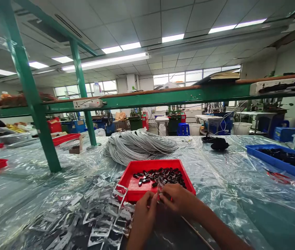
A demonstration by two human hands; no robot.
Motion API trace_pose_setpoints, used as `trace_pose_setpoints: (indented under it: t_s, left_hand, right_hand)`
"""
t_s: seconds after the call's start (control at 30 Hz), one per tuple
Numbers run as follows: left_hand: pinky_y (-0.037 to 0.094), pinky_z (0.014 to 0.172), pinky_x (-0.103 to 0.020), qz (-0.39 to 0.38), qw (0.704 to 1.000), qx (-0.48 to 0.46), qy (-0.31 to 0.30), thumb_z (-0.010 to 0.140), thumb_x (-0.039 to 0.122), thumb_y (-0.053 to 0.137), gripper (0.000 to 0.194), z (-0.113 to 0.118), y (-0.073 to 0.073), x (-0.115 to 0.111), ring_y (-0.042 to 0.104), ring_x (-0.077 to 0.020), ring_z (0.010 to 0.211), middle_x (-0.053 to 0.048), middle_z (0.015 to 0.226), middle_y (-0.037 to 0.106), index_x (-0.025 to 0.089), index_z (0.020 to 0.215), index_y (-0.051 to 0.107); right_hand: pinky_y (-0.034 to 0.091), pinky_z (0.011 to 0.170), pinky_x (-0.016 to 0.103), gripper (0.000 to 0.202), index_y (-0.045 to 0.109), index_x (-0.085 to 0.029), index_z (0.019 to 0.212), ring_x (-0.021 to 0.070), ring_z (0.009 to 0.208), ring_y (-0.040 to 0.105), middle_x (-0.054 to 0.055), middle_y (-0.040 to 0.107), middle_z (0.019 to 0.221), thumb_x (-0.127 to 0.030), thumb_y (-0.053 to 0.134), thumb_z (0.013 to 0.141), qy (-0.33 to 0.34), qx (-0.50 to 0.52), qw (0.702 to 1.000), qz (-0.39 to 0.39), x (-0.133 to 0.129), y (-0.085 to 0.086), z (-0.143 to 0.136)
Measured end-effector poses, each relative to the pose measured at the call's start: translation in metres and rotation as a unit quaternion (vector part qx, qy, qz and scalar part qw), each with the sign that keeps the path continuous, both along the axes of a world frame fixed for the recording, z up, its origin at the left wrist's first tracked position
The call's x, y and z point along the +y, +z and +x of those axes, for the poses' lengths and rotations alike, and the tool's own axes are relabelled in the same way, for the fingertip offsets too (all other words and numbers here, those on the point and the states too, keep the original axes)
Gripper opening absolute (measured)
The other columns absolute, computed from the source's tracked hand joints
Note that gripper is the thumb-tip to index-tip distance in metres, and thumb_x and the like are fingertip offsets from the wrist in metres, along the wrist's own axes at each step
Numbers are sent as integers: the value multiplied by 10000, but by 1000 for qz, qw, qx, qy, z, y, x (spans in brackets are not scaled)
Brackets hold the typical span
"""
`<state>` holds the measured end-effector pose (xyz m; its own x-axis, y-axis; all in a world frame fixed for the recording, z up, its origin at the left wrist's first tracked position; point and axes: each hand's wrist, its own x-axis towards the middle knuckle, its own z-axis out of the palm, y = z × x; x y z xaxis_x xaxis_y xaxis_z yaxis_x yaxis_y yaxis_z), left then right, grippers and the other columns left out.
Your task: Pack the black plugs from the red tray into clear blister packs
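Observation:
At the near edge of a red tray (126, 180), my left hand (145, 211) and my right hand (177, 198) meet with fingertips pinched together. Between them is something small, partly clear or pale, too blurred and covered to name. A thin pale cable (198, 233) runs from beneath my right forearm toward the bottom edge; whether its end is in my fingers is hidden. Many small shiny black pieces (166, 173) lie in the tray, mostly on its right side. Left of my left hand spreads a heap of clear plastic and silvery frame-like pieces (97, 222).
Behind the tray lies a large coil of grey cable (137, 146). A blue tray (280, 159) of black parts and red-handled tool (279, 177) are at right, with a black object (219, 144) farther back. Green shelf posts (38, 114) rise at left; plastic sheeting covers the table.

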<state>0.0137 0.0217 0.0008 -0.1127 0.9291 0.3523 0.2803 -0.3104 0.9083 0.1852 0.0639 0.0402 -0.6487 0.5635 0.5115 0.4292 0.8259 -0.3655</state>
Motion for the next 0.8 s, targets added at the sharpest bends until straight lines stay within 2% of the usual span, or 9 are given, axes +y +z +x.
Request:
trace_pose_setpoints:
  t_s: [0.1,0.2,0.27,0.33,0.43,0.53,0.6,0.73,0.8]
  left_hand:
    - [365,448,-228,7,997,-49,59,814,664,539,469,-5,0,2,459,-125,417,52,485,478,213,691,510]
    - [414,465,-234,26,981,-136,136,807,672,542,471,-18,6,2,483,-124,416,69,472,469,218,698,481]
    - [436,474,-230,37,952,-232,194,798,659,564,451,-29,12,3,504,-119,438,73,510,501,212,772,510]
    - [457,489,-220,53,910,-343,228,782,623,605,434,-37,15,4,523,-105,472,69,588,549,208,890,533]
    - [469,488,-215,34,880,-425,209,720,560,683,461,-38,15,8,529,-88,487,48,691,596,201,969,536]
    - [412,409,-224,-14,942,-313,119,689,601,654,488,-22,11,10,486,-92,429,27,680,589,178,914,559]
    - [372,401,-222,-24,973,-222,56,698,607,631,468,-9,11,7,469,-101,428,31,636,563,173,868,585]
    - [349,521,-227,-9,998,-27,-55,763,448,645,265,18,13,-10,502,-130,532,17,578,562,187,720,633]
    - [321,546,-244,2,980,133,-146,779,362,625,192,30,12,-23,502,-145,547,5,575,582,204,669,635]
  right_hand:
    - [487,716,313,253,639,-180,956,196,742,621,69,665,846,-348,450,975,-28,128,991,-36,5,-9,-6]
    - [535,702,346,327,595,-176,1119,224,791,653,102,675,954,-407,432,956,-94,236,960,-119,19,-20,-9]
    - [532,835,419,407,533,-167,1231,279,1027,620,140,623,1158,-385,473,893,-137,229,957,-115,30,-21,-5]
    - [445,987,482,479,491,-160,1285,307,1224,495,156,526,1314,-337,494,839,-171,190,966,-48,35,-13,6]
    - [480,882,441,323,563,-173,1148,284,1053,581,142,611,1140,-304,456,872,-213,113,971,-2,24,5,32]
    - [452,610,327,109,621,-208,820,242,714,618,68,653,779,-300,563,827,-213,-72,969,-100,-7,3,58]
    - [416,586,306,26,622,-204,730,257,702,630,73,664,766,-214,646,726,-206,-182,953,-128,-32,-14,72]
    - [406,634,301,190,624,-185,809,254,755,648,110,678,866,-39,531,730,-226,-231,939,-121,-70,-52,97]
    - [387,637,294,204,585,-191,797,233,747,629,86,661,823,-23,488,734,-236,-226,936,-130,-81,-62,112]
